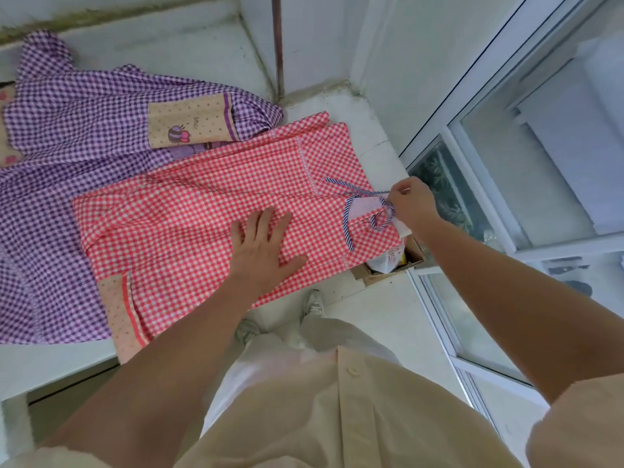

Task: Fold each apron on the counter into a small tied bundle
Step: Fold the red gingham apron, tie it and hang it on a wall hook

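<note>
2 aprons on 1 counter [344, 103]: 1 red gingham apron [189, 211], 1 purple gingham apron [84, 130]. 2 dotted beige pockets, 1 per apron: purple apron's pocket [189, 125], red apron's pocket [120, 309]. 1 blue-white striped tie [347, 228]. 2 hands: left hand [261, 251], right hand [410, 202]. 2 shoes: left shoe [246, 329], right shoe [312, 304]. Down by the floor 1 cardboard box [413, 255], 1 plastic bag [386, 260]. 1 rusty pipe [278, 45] in the corner

Left hand [261, 246] on red apron [189, 211], right fingers [399, 191] on tie [351, 187]
</note>
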{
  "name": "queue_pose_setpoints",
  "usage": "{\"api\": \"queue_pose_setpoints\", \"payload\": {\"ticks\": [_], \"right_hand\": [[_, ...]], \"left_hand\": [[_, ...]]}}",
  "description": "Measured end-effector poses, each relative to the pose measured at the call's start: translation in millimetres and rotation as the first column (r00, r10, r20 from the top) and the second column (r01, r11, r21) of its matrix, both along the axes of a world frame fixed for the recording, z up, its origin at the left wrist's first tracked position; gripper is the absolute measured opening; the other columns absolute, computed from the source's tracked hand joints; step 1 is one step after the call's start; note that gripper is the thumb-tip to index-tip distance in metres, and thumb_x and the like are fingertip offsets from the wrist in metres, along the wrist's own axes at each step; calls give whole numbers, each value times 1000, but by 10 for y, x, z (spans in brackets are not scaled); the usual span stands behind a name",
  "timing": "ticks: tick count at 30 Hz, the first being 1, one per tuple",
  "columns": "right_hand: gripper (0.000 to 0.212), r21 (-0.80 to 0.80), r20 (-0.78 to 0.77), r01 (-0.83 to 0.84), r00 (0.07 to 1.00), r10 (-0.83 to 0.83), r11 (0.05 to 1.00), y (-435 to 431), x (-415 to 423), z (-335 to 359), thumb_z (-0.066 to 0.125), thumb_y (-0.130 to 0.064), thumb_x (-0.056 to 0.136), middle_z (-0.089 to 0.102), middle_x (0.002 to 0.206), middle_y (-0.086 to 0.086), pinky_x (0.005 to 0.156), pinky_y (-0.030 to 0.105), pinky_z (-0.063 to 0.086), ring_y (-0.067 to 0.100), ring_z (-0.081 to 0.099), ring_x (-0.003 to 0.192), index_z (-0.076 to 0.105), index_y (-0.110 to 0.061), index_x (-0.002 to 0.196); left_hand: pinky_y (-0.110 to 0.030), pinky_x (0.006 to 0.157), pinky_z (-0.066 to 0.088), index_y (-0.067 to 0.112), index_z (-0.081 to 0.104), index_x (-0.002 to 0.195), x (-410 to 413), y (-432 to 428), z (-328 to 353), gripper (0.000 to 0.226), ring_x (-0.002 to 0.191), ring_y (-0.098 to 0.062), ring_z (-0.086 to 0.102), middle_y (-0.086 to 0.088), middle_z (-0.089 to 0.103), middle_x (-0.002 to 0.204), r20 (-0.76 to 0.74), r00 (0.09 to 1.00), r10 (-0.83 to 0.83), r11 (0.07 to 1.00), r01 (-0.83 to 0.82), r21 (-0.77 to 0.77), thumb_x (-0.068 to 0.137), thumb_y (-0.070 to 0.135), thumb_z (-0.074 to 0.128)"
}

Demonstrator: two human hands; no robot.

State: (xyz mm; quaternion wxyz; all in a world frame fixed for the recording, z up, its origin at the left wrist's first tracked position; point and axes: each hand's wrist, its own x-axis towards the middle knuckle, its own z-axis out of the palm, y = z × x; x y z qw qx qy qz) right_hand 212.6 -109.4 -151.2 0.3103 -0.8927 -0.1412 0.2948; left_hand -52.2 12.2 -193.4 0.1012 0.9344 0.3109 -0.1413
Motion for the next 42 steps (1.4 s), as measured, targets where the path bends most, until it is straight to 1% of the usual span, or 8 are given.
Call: {"api": "queue_pose_setpoints", "payload": {"ticks": [5, 9, 13, 17, 23, 29, 36, 42], "right_hand": [[38, -7, -256, -97, 962, 92, 995, 1, 63, 10, 61, -48, 91, 55, 73, 2, 57, 25, 40, 12, 49, 58, 50, -13, 81], [26, -131, -231, -266, 945, 231, 955, 99, -12, 4, 62, -31, 90, 63, 82, 9, 70, 31, 49, 21, 62, 75, 54, -10, 76], [35, 47, -313, -24, 949, 37, 999, 135, 36, 47, 57, -22, 92, 64, 93, 30, 80, 42, 55, 37, 66, 81, 60, 12, 97], [21, 190, -605, 324, 782, -149, 927, 64, 167, 149, 44, -11, 99, 64, 68, 7, 40, 17, 32, 8, 39, 39, 49, -12, 78], [29, 31, -695, -89, 714, 86, 996, -109, 282, 153, 49, -39, 100, 49, 59, -1, 48, 21, 14, 7, 21, 41, 58, -12, 95], [36, 41, -654, -117, 748, 115, 992, -15, 146, 92, 59, -38, 96, 36, 51, -2, 49, 22, 25, 10, 22, 42, 49, -15, 70], [25, 234, -512, 402, 825, -240, 885, 0, 291, 249, 43, -10, 101, 39, 48, -4, 35, 17, 19, 4, 26, 31, 55, -12, 79], [54, 37, -188, 474, 868, -460, 880, -132, 619, 205, 55, -19, 89, 56, 87, 2, 61, 25, 47, 11, 52, 66, 43, 6, 136]], "left_hand": [[-59, 114, -9, 32, -9, 154, 39, -31, -1, 92, 149, -30, -4, -7, -1, 162, -26, 1000, 15, 1000, -16, -18, 79, 84, 6], [-59, 114, -10, 33, -12, 153, 40, -33, 19, 93, 149, -30, -7, -6, -5, 163, -45, 999, 17, 1000, -18, -23, 77, 85, 4], [-57, 111, -15, 33, -13, 153, 49, -24, 25, 93, 149, -30, -7, -6, -6, 163, -47, 999, 18, 1000, -18, -14, 77, 84, 5], [-57, 112, -14, 34, -13, 153, 51, -27, 29, 92, 149, -30, -9, -6, -7, 163, -56, 998, 23, 999, -24, -29, 78, 83, 7], [-59, 115, -10, 33, -14, 153, 67, -25, 52, 96, 149, -29, -9, -5, -8, 163, -76, 997, 23, 999, -26, -36, 74, 85, 1], [-59, 115, -11, 33, -13, 153, 60, -21, 57, 96, 149, -29, -9, -5, -8, 163, -69, 997, 21, 999, -24, -44, 74, 85, 4], [-58, 113, -13, 34, -12, 153, 64, -14, 39, 92, 149, -29, -9, -6, -7, 163, -62, 998, 16, 999, -18, -37, 81, 83, 14], [-58, 112, -14, 33, -13, 153, 61, -21, 35, 92, 149, -30, -11, -6, -9, 163, -72, 997, 11, 999, -14, -34, 82, 83, 17]]}}
